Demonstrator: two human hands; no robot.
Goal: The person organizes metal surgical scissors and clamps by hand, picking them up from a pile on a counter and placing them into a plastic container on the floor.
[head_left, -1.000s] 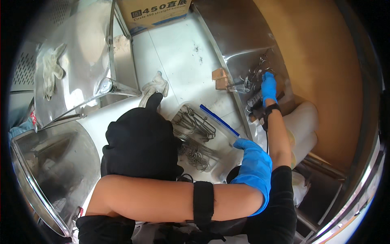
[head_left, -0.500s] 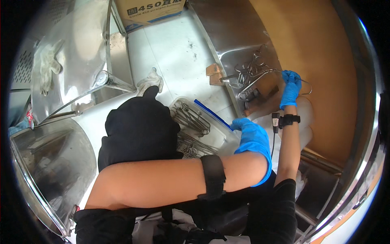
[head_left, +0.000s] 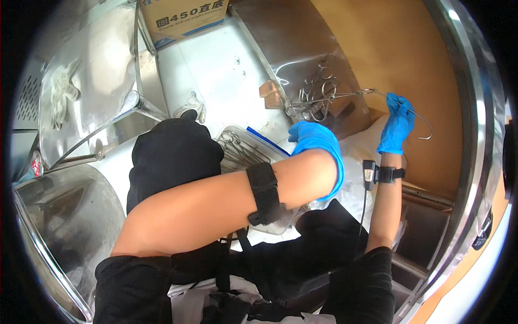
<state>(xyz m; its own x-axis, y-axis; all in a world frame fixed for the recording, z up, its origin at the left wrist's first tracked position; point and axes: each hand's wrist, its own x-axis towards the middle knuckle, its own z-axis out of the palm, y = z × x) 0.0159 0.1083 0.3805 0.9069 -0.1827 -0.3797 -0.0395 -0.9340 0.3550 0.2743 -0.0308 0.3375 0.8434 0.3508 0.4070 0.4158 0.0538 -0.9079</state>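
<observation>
My right hand, in a blue glove, is closed around a metal hook at the right. The hook's curved end sticks out past the hand. Its thin stem runs left toward a ring and the tangled metal hooks on a steel sheet; whether it joins them I cannot tell. My left hand, also blue-gloved, is bent over the right edge of a clear plastic tray, just short of the pile. Its fingers are mostly hidden. More metal hooks lie in the tray, partly covered by my left forearm.
A blue strip lies along the tray's far edge. A small brown block rests beside the steel sheet. White gloves lie on the floor and on a metal stand at left. A cardboard box stands at the back.
My right hand has moved right and a little nearer, drawing the hook away from the pile. My left hand has moved forward toward the pile. The whole view has shifted slightly.
</observation>
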